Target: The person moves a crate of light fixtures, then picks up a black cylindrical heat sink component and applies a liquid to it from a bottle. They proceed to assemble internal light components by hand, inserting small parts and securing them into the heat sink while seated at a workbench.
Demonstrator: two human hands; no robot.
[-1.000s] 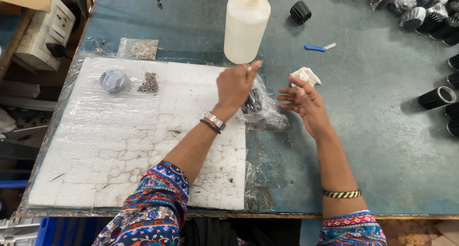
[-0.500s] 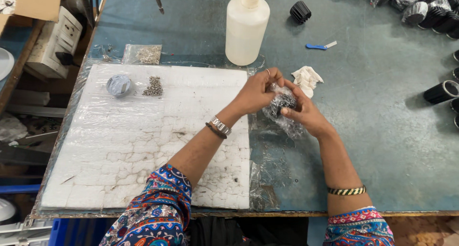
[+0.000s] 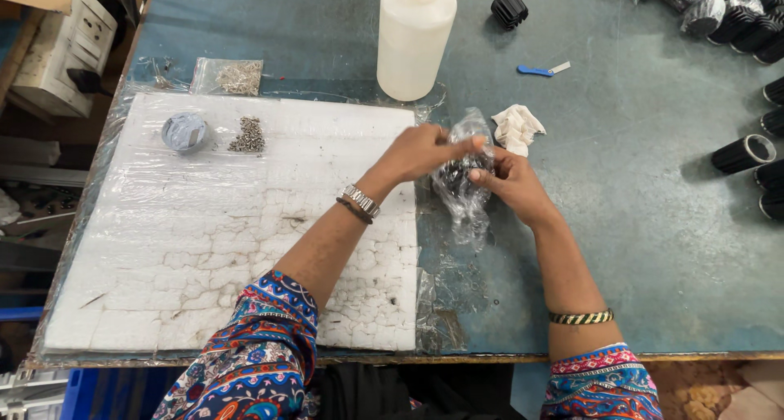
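The clear plastic bag point(image 3: 462, 171), with a dark ribbed part inside it, is held just above the green tabletop point(image 3: 637, 224), right beside the right edge of the white foam sheet point(image 3: 220, 240). The left hand point(image 3: 425, 152) is pinched shut on the top of the bag, thumb and fingers pulling the film upward. The right hand point(image 3: 510, 183) is closed around the bag's middle from the far side of the foam sheet, gripping the dark part through the plastic.

Judging from this grip, opening the wrap goes best if the right hand keeps the part steady while the left peels the film in one direction, away from the ribs, so that it does not snag or tear into scraps.

Just past the bag from the foam sheet lies a crumpled white cloth point(image 3: 518, 127), and beyond the sheet's far edge stands a white plastic bottle point(image 3: 415, 36). On the foam sheet's far left corner sit a small round lid point(image 3: 184, 131) and a heap of small screws point(image 3: 247, 136). Black ribbed cylinders point(image 3: 741, 154) lie well apart from the sheet, along the table's right side.
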